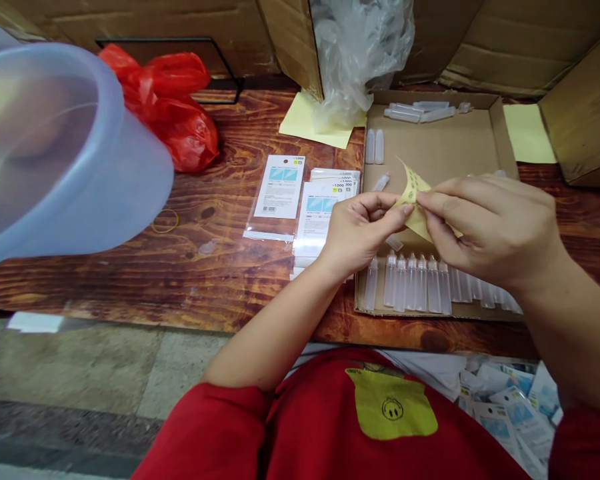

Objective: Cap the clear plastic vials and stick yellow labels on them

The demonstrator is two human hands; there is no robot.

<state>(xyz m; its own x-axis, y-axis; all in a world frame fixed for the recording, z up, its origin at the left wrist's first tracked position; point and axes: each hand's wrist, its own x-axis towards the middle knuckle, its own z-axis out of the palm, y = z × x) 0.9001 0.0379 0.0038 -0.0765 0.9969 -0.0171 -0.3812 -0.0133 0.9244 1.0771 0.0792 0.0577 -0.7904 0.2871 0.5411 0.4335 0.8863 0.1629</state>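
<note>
1. Yellow label strip (413, 192): curled, held above cardboard tray (465, 143).
2. Pose: left hand (355, 230) and right hand (495, 217) angled inward, fingertips close together at strip.
3. Text: packets (317, 227) left of tray read "1,000"; strip print too small to read.
4. Grip: both pinching strip, thumbs against fingers.

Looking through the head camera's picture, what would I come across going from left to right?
Bluish plastic tub → red plastic bag → single card packet → stack of card packets → left hand → yellow printed strip → right hand → brown cardboard at the far right.
</note>
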